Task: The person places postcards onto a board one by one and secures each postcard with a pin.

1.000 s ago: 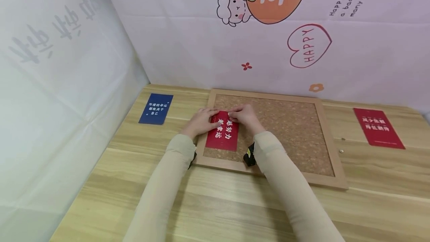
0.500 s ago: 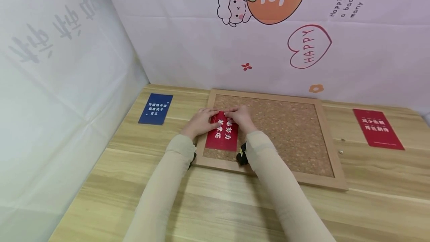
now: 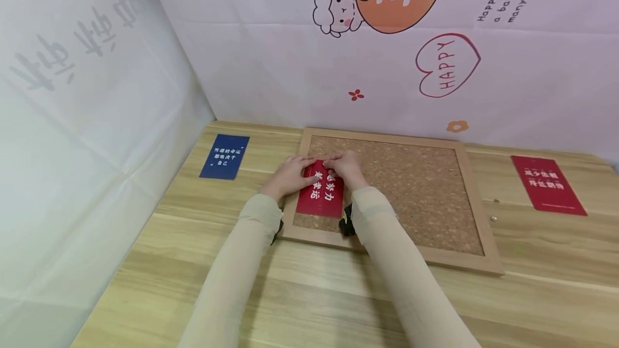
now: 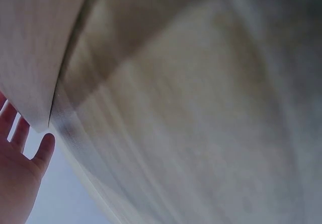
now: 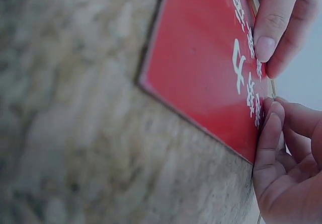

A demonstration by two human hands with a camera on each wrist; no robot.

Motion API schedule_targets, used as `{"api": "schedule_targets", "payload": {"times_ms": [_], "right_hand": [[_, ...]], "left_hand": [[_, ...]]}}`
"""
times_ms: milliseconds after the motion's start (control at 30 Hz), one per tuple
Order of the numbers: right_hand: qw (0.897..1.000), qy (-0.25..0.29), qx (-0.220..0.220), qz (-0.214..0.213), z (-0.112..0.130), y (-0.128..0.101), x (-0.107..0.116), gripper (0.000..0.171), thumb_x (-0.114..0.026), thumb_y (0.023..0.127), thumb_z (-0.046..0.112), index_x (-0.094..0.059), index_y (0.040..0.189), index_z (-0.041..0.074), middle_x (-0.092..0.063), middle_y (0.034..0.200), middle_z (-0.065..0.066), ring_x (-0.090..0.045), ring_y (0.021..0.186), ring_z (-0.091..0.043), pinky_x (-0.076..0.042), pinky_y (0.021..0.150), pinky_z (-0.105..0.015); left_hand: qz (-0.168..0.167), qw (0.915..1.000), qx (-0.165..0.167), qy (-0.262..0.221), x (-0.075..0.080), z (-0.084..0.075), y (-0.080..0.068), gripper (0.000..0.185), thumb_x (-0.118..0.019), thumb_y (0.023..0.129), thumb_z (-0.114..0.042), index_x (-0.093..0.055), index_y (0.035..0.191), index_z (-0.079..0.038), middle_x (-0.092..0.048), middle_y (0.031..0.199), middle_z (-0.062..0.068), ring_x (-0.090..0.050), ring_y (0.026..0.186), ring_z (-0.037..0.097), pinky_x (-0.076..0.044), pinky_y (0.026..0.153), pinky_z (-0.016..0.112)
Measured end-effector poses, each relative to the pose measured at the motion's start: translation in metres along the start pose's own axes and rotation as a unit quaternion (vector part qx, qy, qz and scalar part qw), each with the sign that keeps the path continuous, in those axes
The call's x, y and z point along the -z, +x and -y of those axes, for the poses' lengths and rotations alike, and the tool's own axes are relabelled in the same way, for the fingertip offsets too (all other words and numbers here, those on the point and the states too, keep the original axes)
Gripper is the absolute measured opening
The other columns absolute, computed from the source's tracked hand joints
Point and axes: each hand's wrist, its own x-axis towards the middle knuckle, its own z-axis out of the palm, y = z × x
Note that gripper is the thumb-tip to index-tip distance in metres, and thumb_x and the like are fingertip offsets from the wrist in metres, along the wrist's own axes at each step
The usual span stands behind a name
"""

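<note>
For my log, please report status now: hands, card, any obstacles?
Left hand flat on red card. Right hand pinching its top edge. Card flat on cork board. Nothing in the way.

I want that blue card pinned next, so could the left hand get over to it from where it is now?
Probably yes. The blue card lies flat on the table, left of the cork board, with bare wood between it and the left hand. That hand rests on the red card, though.

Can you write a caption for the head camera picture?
Both hands press a red card onto the cork board on a wooden table.
</note>
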Motion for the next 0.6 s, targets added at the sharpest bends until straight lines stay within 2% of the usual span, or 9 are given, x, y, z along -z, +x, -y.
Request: {"api": "schedule_targets", "payload": {"times_ms": [133, 600], "right_hand": [[1.000, 0.002, 0.005, -0.003, 0.0002, 0.0005, 0.0006, 0.022, -0.063, 0.090, 0.009, -0.070, 0.106, -0.004, -0.062, 0.072, -0.002, -0.053, 0.049, -0.001, -0.048, 0.050, -0.011], [0.999, 0.047, -0.018, 0.012, -0.0001, -0.0012, 0.0039, 0.024, -0.061, 0.091, 0.008, -0.068, 0.109, -0.006, -0.063, 0.079, -0.006, -0.057, 0.052, -0.001, -0.053, 0.055, -0.013]], "left_hand": [[-0.002, 1.0000, 0.002, -0.007, -0.0003, -0.0004, -0.0006, 0.062, -0.057, 0.094, -0.041, -0.038, 0.147, -0.016, -0.031, 0.157, 0.006, -0.023, 0.146, 0.029, -0.024, 0.118, 0.052], [-0.003, 1.0000, 0.005, -0.007, -0.0015, 0.0010, 0.0008, 0.062, -0.057, 0.094, -0.041, -0.038, 0.147, -0.016, -0.031, 0.156, 0.006, -0.023, 0.146, 0.029, -0.023, 0.119, 0.051]]}}
